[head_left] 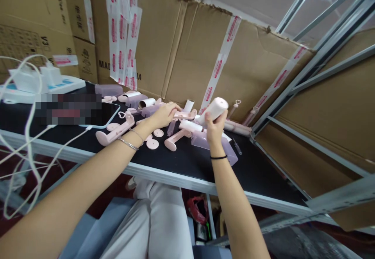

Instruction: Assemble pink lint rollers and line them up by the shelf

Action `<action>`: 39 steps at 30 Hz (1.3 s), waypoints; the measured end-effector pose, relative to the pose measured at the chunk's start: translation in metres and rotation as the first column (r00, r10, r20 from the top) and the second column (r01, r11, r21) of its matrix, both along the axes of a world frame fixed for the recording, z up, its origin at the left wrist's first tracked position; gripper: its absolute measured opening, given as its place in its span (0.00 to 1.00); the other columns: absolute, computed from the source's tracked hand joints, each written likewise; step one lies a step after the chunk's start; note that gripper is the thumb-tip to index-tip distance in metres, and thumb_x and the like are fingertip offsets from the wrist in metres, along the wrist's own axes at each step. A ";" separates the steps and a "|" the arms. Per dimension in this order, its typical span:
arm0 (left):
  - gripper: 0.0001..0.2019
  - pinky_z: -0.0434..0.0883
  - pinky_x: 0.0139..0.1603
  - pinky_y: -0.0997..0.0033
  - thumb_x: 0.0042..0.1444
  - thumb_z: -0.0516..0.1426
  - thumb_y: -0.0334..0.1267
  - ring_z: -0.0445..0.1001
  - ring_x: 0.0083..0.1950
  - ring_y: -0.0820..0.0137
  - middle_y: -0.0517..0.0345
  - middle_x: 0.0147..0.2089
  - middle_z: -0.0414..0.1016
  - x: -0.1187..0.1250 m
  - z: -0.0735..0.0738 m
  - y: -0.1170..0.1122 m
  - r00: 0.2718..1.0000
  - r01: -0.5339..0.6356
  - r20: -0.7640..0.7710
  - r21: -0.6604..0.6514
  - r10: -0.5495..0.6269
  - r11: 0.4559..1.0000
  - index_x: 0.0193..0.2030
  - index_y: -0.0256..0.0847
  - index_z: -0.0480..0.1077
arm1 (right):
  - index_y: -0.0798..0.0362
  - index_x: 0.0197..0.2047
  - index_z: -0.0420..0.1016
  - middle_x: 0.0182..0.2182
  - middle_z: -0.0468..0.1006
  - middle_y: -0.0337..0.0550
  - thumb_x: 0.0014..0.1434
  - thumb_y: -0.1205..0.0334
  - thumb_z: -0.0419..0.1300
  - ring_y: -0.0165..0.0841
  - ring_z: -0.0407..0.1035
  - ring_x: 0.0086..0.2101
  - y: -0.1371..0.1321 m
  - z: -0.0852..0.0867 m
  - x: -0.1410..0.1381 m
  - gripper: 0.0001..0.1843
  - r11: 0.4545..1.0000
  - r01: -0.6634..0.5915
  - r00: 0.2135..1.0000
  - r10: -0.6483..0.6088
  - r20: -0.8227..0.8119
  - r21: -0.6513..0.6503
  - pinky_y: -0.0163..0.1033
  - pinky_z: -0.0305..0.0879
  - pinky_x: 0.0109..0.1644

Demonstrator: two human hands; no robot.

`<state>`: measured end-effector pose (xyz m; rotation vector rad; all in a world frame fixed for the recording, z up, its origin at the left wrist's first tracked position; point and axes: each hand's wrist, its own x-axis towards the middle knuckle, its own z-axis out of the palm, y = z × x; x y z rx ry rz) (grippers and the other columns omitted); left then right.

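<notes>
My right hand (216, 125) is closed round a white lint-roller roll (216, 108), held tilted above the table with its pale end cap facing up and right. My left hand (165, 115) reaches into the pile, its fingers curled at the left end of a pink roller holder (187, 115); the fingertips are partly hidden. Below the hands lie another white roll (190, 125) and a pink holder (177, 140). A translucent purple cover (231, 153) rests under my right wrist. Pink round discs (152, 144) lie near my left forearm.
On the left stand a power strip (70, 84) with chargers, trailing white cables (29, 134), and a phone (113, 112). A small screwdriver (238, 147) lies right of the cover. Cardboard (164, 36) walls the back; a metal rack post (293, 91) rises at right.
</notes>
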<state>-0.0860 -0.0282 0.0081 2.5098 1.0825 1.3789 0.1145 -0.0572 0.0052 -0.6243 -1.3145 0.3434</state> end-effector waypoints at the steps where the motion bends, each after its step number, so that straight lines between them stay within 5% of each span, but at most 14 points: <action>1: 0.13 0.68 0.51 0.62 0.59 0.44 0.33 0.72 0.46 0.69 0.55 0.43 0.73 0.000 0.001 -0.001 0.999 -0.012 0.038 -0.016 0.013 1.000 0.42 0.37 0.69 | 0.48 0.47 0.60 0.39 0.72 0.38 0.50 0.51 0.62 0.31 0.70 0.38 0.000 0.002 0.000 0.24 0.996 -0.078 0.989 0.072 -0.127 -0.038 0.42 0.66 0.46; 6: 0.10 0.70 0.49 0.64 0.58 0.47 0.33 0.73 0.42 0.71 0.56 0.41 0.73 0.003 0.004 -0.010 0.995 0.002 0.099 -0.046 0.002 0.999 0.40 0.38 0.69 | 0.50 0.39 0.63 0.28 0.71 0.32 0.47 0.47 0.62 0.27 0.69 0.27 0.000 0.007 -0.004 0.21 0.916 -0.355 0.858 0.240 -0.454 -0.185 0.37 0.68 0.34; 14: 0.10 0.68 0.51 0.61 0.54 0.50 0.29 0.71 0.46 0.68 0.55 0.42 0.72 0.003 0.001 -0.012 0.996 0.044 -0.074 0.013 -0.043 0.999 0.40 0.38 0.69 | 0.53 0.38 0.68 0.28 0.75 0.37 0.52 0.46 0.58 0.28 0.69 0.27 -0.001 0.006 -0.006 0.19 0.809 -0.495 0.808 0.296 -0.509 -0.316 0.35 0.69 0.31; 23: 0.07 0.67 0.49 0.61 0.55 0.50 0.32 0.71 0.44 0.67 0.56 0.38 0.74 0.006 -0.003 -0.008 0.980 0.057 -0.188 -0.036 -0.063 0.998 0.37 0.38 0.70 | 0.54 0.38 0.67 0.30 0.74 0.38 0.48 0.47 0.61 0.28 0.68 0.29 0.002 0.001 -0.013 0.21 0.815 -0.460 0.831 0.254 -0.495 -0.353 0.33 0.68 0.32; 30: 0.26 0.67 0.41 0.64 0.50 0.55 0.57 0.69 0.41 0.64 0.50 0.43 0.71 0.013 -0.005 -0.023 0.980 0.036 -0.187 -0.141 -0.062 0.989 0.48 0.37 0.68 | 0.48 0.39 0.61 0.36 0.71 0.34 0.43 0.52 0.66 0.26 0.68 0.35 0.004 -0.005 -0.015 0.23 0.873 -0.368 0.879 0.215 -0.425 -0.320 0.33 0.68 0.36; 39: 0.17 0.68 0.39 0.66 0.51 0.55 0.46 0.71 0.38 0.66 0.53 0.40 0.74 0.015 -0.002 -0.025 0.981 0.008 -0.190 -0.111 -0.029 0.994 0.45 0.38 0.70 | 0.47 0.40 0.60 0.38 0.70 0.34 0.41 0.54 0.67 0.27 0.68 0.37 0.001 -0.005 -0.020 0.25 0.882 -0.375 0.896 0.265 -0.357 -0.286 0.33 0.68 0.38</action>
